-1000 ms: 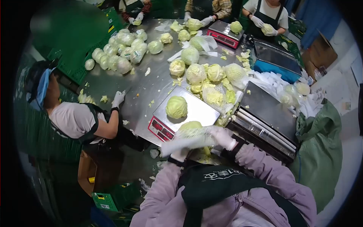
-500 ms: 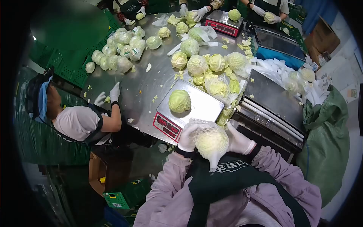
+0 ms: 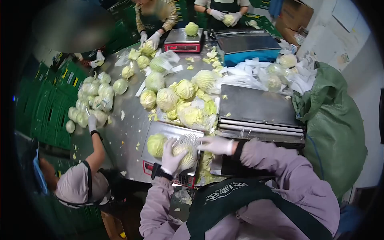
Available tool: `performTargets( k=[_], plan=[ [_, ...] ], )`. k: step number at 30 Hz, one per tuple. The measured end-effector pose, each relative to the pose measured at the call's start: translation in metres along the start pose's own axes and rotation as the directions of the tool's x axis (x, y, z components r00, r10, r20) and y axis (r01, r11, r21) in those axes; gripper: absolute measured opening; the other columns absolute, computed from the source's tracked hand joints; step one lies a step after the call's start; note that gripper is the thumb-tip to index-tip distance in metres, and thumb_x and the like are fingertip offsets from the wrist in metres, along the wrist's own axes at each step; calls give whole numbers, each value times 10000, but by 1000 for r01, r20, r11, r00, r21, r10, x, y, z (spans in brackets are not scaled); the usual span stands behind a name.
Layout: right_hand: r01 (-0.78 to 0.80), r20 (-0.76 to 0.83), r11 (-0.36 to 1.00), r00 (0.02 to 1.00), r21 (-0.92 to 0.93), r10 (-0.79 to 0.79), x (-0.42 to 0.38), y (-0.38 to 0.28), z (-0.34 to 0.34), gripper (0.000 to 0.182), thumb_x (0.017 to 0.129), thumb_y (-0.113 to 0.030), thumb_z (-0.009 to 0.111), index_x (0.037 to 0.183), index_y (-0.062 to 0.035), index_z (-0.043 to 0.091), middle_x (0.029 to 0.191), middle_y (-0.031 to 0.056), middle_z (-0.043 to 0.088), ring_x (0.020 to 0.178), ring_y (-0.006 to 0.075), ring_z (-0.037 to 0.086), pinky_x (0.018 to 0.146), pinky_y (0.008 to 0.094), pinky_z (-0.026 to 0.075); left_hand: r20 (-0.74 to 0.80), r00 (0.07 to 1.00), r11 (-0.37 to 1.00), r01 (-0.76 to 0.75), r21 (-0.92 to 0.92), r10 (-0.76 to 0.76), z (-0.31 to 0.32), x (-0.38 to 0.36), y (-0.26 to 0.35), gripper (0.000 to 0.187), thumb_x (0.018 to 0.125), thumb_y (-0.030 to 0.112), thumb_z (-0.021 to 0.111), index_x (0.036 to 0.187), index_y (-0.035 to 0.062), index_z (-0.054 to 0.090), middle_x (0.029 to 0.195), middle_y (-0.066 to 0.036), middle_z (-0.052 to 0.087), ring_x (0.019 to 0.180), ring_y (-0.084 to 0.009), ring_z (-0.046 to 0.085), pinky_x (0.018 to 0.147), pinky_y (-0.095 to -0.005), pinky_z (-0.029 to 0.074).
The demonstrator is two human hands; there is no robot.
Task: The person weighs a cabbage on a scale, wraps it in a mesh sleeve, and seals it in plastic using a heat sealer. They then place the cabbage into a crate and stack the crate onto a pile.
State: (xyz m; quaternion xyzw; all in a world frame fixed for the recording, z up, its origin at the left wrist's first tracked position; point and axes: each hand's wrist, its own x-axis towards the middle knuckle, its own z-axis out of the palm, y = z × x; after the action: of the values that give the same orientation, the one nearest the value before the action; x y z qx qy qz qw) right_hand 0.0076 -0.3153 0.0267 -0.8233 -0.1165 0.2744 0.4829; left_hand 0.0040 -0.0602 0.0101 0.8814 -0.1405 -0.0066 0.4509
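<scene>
My left hand (image 3: 172, 157), in a white glove, is closed around a cabbage in a white foam net (image 3: 187, 159). This netted cabbage is over the right part of a weighing scale (image 3: 150, 163) with a red display front. On the scale's left side rests a bare green cabbage (image 3: 156, 145), right beside my left fingers. My right hand (image 3: 218, 145), also gloved, reaches in from the right with its fingers stretched out, fingertips right at the net's edge. The net covers part of the cabbage, and my left hand hides its left side.
Loose and netted cabbages (image 3: 166, 99) lie beyond the scale among torn leaves. A dark-topped wrapping machine (image 3: 260, 106) stands at right, near a green sack (image 3: 332, 132). At left, a co-worker's gloved hand (image 3: 92, 121) touches bagged cabbages (image 3: 96, 94). Other people work across the table (image 3: 128, 150).
My hands have moved the netted cabbage from near my chest onto the scale, beside the bare one. The view has swung right. The co-worker at left has reached to the bagged cabbages.
</scene>
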Motion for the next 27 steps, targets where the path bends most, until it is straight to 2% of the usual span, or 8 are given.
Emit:
performTargets(
  k=[1,2,6,12,14,20,25,27],
  plan=[
    [-148,-1,989,989,26,148,-16,-24,-45,493,887,-397,601,1231,-45,582,1127,206,640,1040,309,612,918,341,464,16,1000,1000,-13,10,13,-3,2,0,648,716,252,796,1249,17,511,1293,-207,456,1230,-355,441,1042,-405,361],
    [228,-207,941,937,-249,-281,-1,26,-70,431,901,-372,585,1184,-48,611,1056,182,665,973,274,636,849,351,494,28,999,999,-24,23,24,-6,4,1,647,716,248,794,1251,20,511,1300,-211,451,1232,-362,438,1044,-407,359],
    [-190,-504,817,853,-544,-137,-3,66,-224,325,892,-308,460,972,-111,706,964,173,675,915,362,633,813,411,503,160,987,992,5,129,-25,-20,17,12,484,781,215,730,1211,62,566,1271,-191,493,1185,-356,489,1018,-403,388],
    [-437,-334,586,899,-683,282,37,140,-287,477,930,-416,382,1305,-179,556,1412,135,453,1348,334,334,1124,444,207,293,952,952,-10,306,-84,-30,26,40,490,815,205,686,1265,83,537,1340,-184,473,1214,-366,468,1036,-402,381],
    [-526,-467,611,841,-591,272,48,146,-289,500,930,-432,387,1280,-124,567,1372,164,488,1305,374,386,1085,443,298,286,958,946,-97,310,5,-35,31,63,526,812,202,690,1294,87,512,1342,-187,466,1230,-370,452,1046,-416,370],
    [-448,-620,774,779,-448,91,42,125,-295,421,843,-432,592,1053,-73,652,1139,187,618,1143,356,512,1001,442,372,399,897,960,-255,113,191,-25,45,160,488,839,254,676,1268,64,544,1308,-170,511,1217,-331,487,1036,-399,385],
    [-138,-307,544,923,-828,-233,76,191,-304,374,839,-411,615,1112,-158,652,1149,128,620,1060,314,563,964,401,399,528,636,810,-552,-197,562,40,41,257,463,820,273,643,1231,73,564,1290,-162,530,1199,-328,495,992,-424,420],
    [-2,-215,629,941,-777,-262,101,195,-312,374,845,-380,607,1130,-140,639,1158,129,617,1072,313,560,975,395,394,544,589,769,-612,-182,598,69,36,284,340,693,264,679,957,53,647,1256,-119,559,1164,-300,516,872,-421,465]
  ],
)
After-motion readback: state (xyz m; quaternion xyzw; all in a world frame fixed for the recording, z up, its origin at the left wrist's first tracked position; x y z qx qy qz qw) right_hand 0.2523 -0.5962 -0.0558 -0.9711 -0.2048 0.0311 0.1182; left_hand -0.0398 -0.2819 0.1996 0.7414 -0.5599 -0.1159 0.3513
